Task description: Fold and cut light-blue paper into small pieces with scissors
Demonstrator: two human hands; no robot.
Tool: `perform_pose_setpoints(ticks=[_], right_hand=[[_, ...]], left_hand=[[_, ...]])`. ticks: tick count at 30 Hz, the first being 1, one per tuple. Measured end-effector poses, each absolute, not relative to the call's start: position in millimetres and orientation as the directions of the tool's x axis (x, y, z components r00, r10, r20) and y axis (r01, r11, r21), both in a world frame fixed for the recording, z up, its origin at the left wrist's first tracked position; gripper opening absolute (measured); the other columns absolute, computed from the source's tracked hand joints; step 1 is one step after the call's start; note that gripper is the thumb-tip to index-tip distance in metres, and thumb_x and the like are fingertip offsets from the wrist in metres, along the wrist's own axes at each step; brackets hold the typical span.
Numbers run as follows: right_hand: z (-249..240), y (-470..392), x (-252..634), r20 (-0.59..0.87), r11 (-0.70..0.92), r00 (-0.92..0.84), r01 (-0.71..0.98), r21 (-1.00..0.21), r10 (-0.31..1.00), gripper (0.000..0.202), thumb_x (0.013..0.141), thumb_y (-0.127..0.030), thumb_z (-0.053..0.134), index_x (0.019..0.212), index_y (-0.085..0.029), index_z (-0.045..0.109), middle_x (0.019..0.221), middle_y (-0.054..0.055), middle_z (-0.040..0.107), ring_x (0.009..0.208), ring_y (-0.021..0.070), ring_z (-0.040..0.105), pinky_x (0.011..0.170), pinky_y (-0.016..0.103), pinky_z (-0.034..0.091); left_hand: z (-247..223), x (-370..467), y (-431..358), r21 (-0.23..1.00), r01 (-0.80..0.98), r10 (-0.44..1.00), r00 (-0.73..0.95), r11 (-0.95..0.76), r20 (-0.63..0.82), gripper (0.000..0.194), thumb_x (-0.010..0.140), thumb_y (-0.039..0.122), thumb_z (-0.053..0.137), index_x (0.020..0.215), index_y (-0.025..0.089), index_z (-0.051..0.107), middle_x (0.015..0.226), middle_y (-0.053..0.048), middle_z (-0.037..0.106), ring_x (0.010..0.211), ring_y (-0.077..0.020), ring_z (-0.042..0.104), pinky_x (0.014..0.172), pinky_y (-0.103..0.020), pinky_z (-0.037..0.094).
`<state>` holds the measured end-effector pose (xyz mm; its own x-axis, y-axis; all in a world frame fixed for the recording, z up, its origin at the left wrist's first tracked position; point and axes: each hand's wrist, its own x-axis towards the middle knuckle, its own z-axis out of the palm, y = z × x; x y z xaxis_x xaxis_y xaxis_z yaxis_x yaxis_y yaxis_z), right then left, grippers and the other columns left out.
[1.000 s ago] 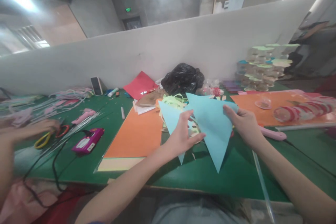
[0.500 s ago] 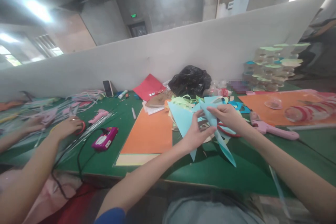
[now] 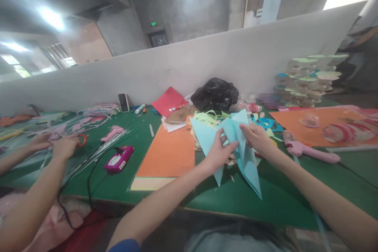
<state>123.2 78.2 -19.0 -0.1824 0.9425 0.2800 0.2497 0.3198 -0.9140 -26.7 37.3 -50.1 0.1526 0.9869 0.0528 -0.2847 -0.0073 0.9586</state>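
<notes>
Between my two hands a folded sheet of light blue paper (image 3: 247, 161) hangs over the table, its layers partly spread and one point aimed down toward the front edge. My left hand (image 3: 220, 152) grips the paper's left side, thumb on the near face and fingers behind. At the upper right edge, my right hand (image 3: 257, 137) pinches it between thumb and curled fingers. A second light blue paper piece (image 3: 203, 133) with pointed ends lies left of it, partly behind my left hand. Yellow-green paper scraps (image 3: 208, 117) lie behind; a red handle is mostly hidden beside my right hand.
Orange sheets (image 3: 168, 153) lie left of my hands, and a black plastic bag (image 3: 215, 94) sits behind. A pink glue gun (image 3: 311, 152) lies right. Farther left are a magenta box (image 3: 119, 160) with a cord and a co-worker's hand (image 3: 65, 146) by a red-handled tool.
The blue paper in my hands has turned, and its folds now stand more open, with the lower point farther down. The co-worker's nearer hand has shifted left.
</notes>
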Motion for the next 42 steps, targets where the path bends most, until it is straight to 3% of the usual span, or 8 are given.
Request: perform_pose_setpoints(ticks=[7, 19, 25, 29, 31, 34, 38, 42], right_hand=[[-15.8, 82.3, 139.7, 0.207, 0.206, -0.008, 0.146, -0.968, 0.978, 0.068, 0.069, -0.08, 0.061, 0.037, -0.024, 0.039, 0.034, -0.001, 0.039, 0.035, 0.0098, 0.035, 0.04, 0.027, 0.031], [-24.9, 107.4, 153.5, 0.164, 0.12, 0.125, 0.304, -0.945, 0.978, 0.06, 0.081, -0.063, 0.063, 0.04, -0.022, 0.051, 0.046, 0.005, 0.057, 0.047, 0.0151, 0.052, 0.053, 0.03, 0.044], [-24.4, 111.4, 153.4, 0.074, 0.013, 0.173, 0.333, -0.943, 0.982, 0.057, 0.085, -0.05, 0.063, 0.039, -0.021, 0.047, 0.048, 0.004, 0.057, 0.043, 0.0126, 0.047, 0.048, 0.029, 0.04], [-22.3, 110.8, 155.4, 0.086, 0.029, 0.161, 0.329, -0.944, 0.983, 0.055, 0.085, -0.052, 0.061, 0.042, -0.021, 0.048, 0.047, 0.002, 0.054, 0.043, 0.0125, 0.046, 0.048, 0.028, 0.04], [-23.1, 113.2, 157.5, 0.104, 0.058, 0.145, 0.291, -0.955, 0.984, 0.048, 0.086, -0.053, 0.059, 0.051, -0.021, 0.056, 0.05, 0.002, 0.056, 0.047, 0.0141, 0.051, 0.049, 0.028, 0.043], [-26.5, 119.5, 160.7, 0.127, 0.11, 0.107, 0.151, -0.982, 0.986, 0.028, 0.086, -0.046, 0.056, 0.083, -0.022, 0.068, 0.056, 0.0, 0.059, 0.057, 0.018, 0.062, 0.06, 0.03, 0.054], [-32.6, 125.7, 163.6, 0.22, 0.22, -0.021, -0.014, -0.975, 0.975, 0.031, 0.083, -0.03, 0.051, 0.111, -0.025, 0.064, 0.08, 0.002, 0.067, 0.07, 0.0193, 0.07, 0.076, 0.038, 0.06], [-40.5, 130.5, 165.9, 0.47, 0.493, -0.161, 0.153, -0.857, 0.868, 0.048, 0.084, -0.029, 0.058, 0.131, -0.031, 0.053, 0.125, 0.008, 0.059, 0.098, 0.0225, 0.068, 0.084, 0.042, 0.06]], left_hand=[[-56.8, -45.7, 53.1, 0.953, -0.3, 0.988, -0.154, -0.048, 0.001, 0.045, 0.072, 0.019, 0.069, 0.115, 0.02, 0.057, 0.116, -0.008, 0.071, 0.103, -0.0226, 0.068, 0.094, -0.039, 0.053], [-49.8, -102.5, 96.1, 0.939, -0.231, 0.898, -0.416, -0.255, 0.141, 0.047, 0.067, 0.016, 0.066, 0.114, 0.018, 0.061, 0.114, -0.009, 0.072, 0.108, -0.0233, 0.066, 0.097, -0.036, 0.05], [-60.5, -110.6, 107.2, 0.966, -0.03, 0.849, -0.486, -0.256, 0.21, 0.044, 0.066, 0.014, 0.068, 0.11, 0.018, 0.064, 0.111, -0.011, 0.072, 0.103, -0.0256, 0.066, 0.094, -0.039, 0.05], [-64.5, -117.2, 113.0, 0.96, -0.044, 0.849, -0.478, -0.278, 0.224, 0.036, 0.068, 0.021, 0.07, 0.103, 0.018, 0.064, 0.109, -0.011, 0.072, 0.101, -0.0266, 0.067, 0.092, -0.041, 0.051], [-64.2, -121.6, 115.8, 0.947, -0.12, 0.862, -0.461, -0.297, 0.211, 0.034, 0.067, 0.024, 0.07, 0.101, 0.019, 0.065, 0.108, -0.01, 0.073, 0.099, -0.0264, 0.067, 0.092, -0.042, 0.051], [-61.4, -128.4, 118.4, 0.935, -0.203, 0.886, -0.426, -0.292, 0.185, 0.035, 0.065, 0.025, 0.073, 0.099, 0.019, 0.066, 0.107, -0.009, 0.074, 0.098, -0.0262, 0.068, 0.092, -0.042, 0.051], [-57.5, -133.8, 119.7, 0.933, -0.244, 0.903, -0.401, -0.264, 0.151, 0.041, 0.061, 0.025, 0.076, 0.1, 0.018, 0.065, 0.106, -0.009, 0.075, 0.096, -0.0256, 0.069, 0.091, -0.042, 0.052], [-55.3, -134.3, 119.2, 0.944, -0.24, 0.917, -0.379, -0.228, 0.125, 0.044, 0.059, 0.023, 0.076, 0.101, 0.017, 0.064, 0.102, -0.009, 0.075, 0.091, -0.0245, 0.07, 0.087, -0.04, 0.053]])
